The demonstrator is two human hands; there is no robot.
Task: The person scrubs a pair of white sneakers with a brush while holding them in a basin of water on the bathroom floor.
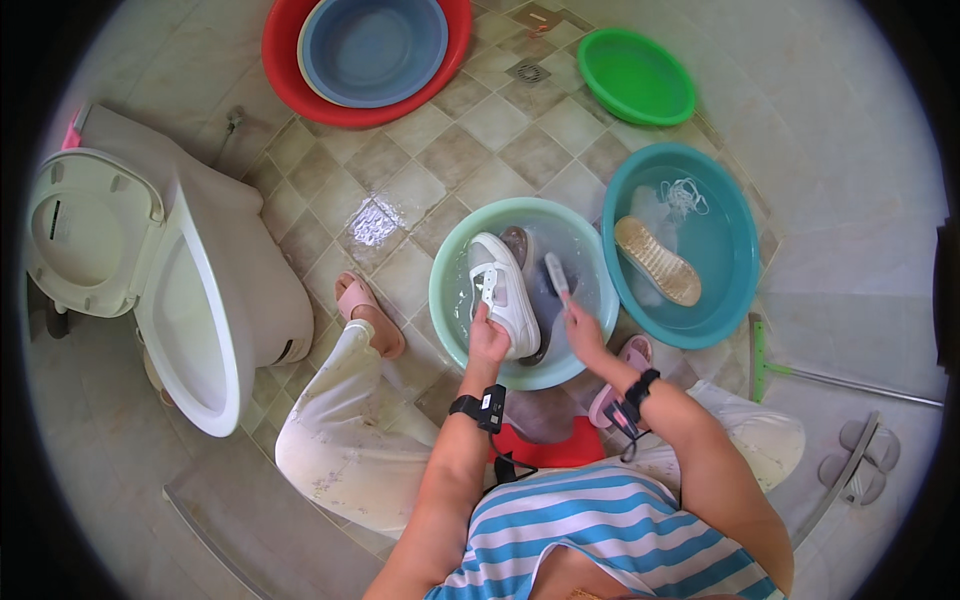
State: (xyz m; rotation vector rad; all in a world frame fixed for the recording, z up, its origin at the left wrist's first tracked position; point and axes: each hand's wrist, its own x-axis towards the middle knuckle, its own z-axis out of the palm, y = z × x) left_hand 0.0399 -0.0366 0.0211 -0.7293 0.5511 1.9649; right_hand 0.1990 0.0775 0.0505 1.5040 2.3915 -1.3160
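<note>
Before me on the tiled floor stands a pale green basin (442, 330) of water. My left hand (489, 339) grips a white shoe (510, 300) without laces by its opening, over the basin. My right hand (585, 334) holds a scrubbing brush (557, 274) by its handle, to the right of the shoe and apart from it; the bristles face down to the left. Another shoe (517, 244), largely hidden, lies in the water beneath the white one. In the teal basin (739, 255) on the right are an insole (660, 262) and white shoelaces (683, 196).
A green basin (637, 79) stands at the back right, near a floor drain (529, 72). Blue (375, 52) and red (281, 82) basins are nested at the back left. A toilet (240, 300) is left; a squeegee (759, 360) is right. Water glistens on the tiles (373, 223).
</note>
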